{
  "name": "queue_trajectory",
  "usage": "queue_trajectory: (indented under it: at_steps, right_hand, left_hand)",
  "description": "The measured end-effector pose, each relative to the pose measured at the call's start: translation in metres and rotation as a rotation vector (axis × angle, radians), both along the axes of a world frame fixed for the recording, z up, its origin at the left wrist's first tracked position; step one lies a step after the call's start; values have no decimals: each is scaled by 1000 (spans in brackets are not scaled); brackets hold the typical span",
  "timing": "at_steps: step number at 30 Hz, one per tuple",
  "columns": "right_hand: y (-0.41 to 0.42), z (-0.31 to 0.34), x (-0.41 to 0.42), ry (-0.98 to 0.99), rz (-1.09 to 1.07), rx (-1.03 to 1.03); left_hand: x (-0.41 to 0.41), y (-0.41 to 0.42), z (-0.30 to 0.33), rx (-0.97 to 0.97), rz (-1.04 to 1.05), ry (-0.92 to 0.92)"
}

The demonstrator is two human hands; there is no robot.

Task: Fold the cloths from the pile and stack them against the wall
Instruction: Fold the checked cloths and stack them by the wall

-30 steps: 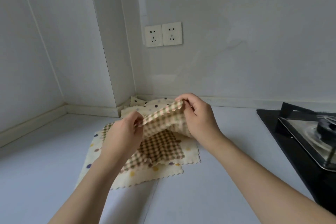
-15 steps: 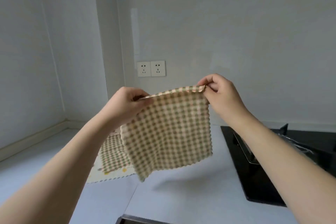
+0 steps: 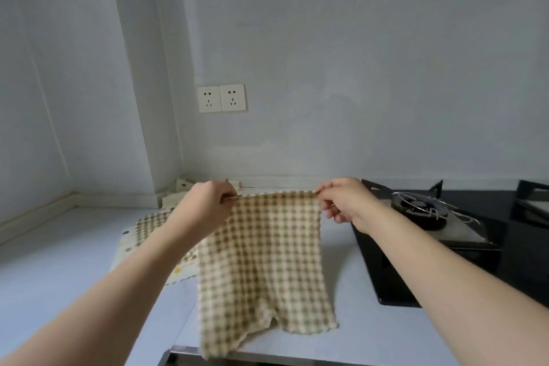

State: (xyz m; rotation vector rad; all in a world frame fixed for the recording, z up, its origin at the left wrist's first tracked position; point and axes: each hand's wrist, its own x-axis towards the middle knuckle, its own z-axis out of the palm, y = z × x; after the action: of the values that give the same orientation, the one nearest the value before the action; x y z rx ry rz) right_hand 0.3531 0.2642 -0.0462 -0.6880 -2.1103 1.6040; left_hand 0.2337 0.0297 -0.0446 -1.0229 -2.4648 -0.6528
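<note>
You pinch the checked cloth (image 3: pixel 264 249) by its top corners, left hand (image 3: pixel 205 208) and right hand (image 3: pixel 341 202), beside the hob (image 3: pixel 386 270); keep that edge taut, then lower it flat.

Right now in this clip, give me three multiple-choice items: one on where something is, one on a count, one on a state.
1. Where is the stove relative to the held checked cloth?
A. to its right
B. to its left
C. under it

2. How many wall sockets are there?
A. one
B. two
C. four

3. How is the checked cloth held?
A. folded flat on the counter
B. crumpled in one fist
C. hanging open, pinched at its top corners

Answers: 1 A, the black stove lies beyond the right hand. 2 B, two white plates sit side by side. 3 C, the left hand and right hand each pinch a top corner and the cloth hangs down.
</note>
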Motion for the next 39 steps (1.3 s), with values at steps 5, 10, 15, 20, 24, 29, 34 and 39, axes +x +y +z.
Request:
queue_trajectory:
  at_steps: [5, 10, 15, 20, 24, 29, 34, 39]
  right_hand:
    - [-2, -21, -5, 1, 37, -222]
    - [-13, -54, 15, -77, 56, -289]
    - [-21, -93, 35, -157, 73, -262]
    - [-26, -93, 39, -187, 66, -180]
    - [-37, -86, 39, -290, 95, -19]
    - [-45, -82, 43, -368, 111, 238]
    - [-47, -82, 40, -399, 139, 370]
    - [-46, -83, 36, -448, 144, 492]
  left_hand:
    - [-2, -8, -32, -90, -133, 276]
    - [20, -28, -76, -348, -278, 398]
    - [36, -43, -116, -413, -293, 341]
    - [45, -47, -121, -338, -247, 334]
    - [48, -49, -122, -356, -223, 366]
    - [48, -50, -121, -381, -259, 379]
    - [47, -52, -124, -356, -294, 373]
    - [47, -53, -122, -337, -372, 362]
